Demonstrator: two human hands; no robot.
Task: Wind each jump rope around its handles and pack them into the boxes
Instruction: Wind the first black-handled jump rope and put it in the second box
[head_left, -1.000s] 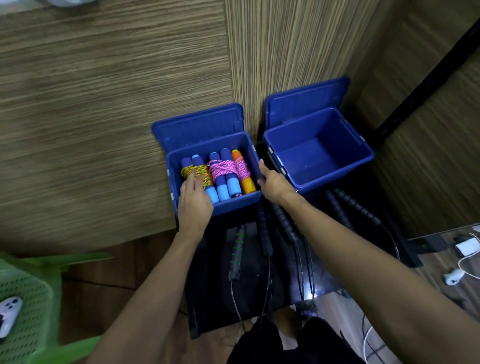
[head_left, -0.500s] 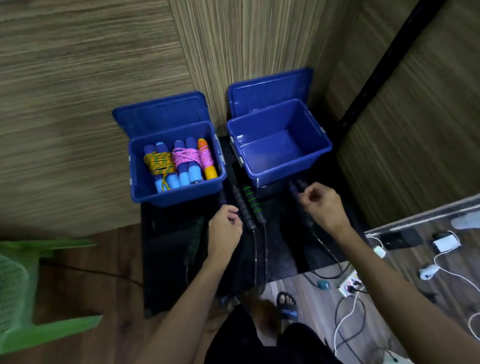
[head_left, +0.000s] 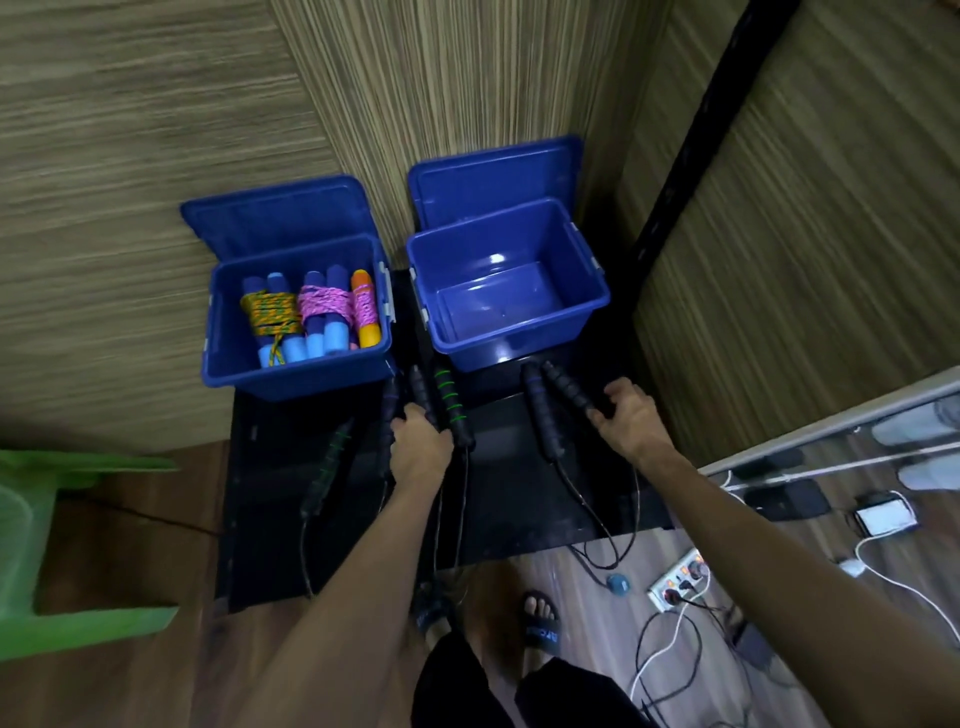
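Two open blue boxes stand at the back of a black table (head_left: 519, 493). The left box (head_left: 223, 343) holds wound ropes: a yellow rope bundle (head_left: 270, 312), a pink rope bundle (head_left: 324, 304) and an orange handle (head_left: 363, 312). The right box (head_left: 524, 340) is empty. Several unwound black jump ropes lie in front of the boxes. My left hand (head_left: 421, 452) grips a black handle (head_left: 418, 387) beside a green-ringed handle (head_left: 449, 408). My right hand (head_left: 628, 421) curls its fingers over the lower end of another black handle (head_left: 563, 384), next to a purple-ringed handle (head_left: 537, 410).
Another green-ringed handle (head_left: 327, 465) lies at the table's left. Rope cords trail off the front edge. A green plastic chair (head_left: 78, 545) stands left. A power strip (head_left: 680, 577), cables and a phone (head_left: 883, 519) lie on the floor right. Wood-grain walls close the back.
Both hands left the left box and dropped to the loose black handles in front. The left hand has closed on one handle; the right hand has reached the right pair.
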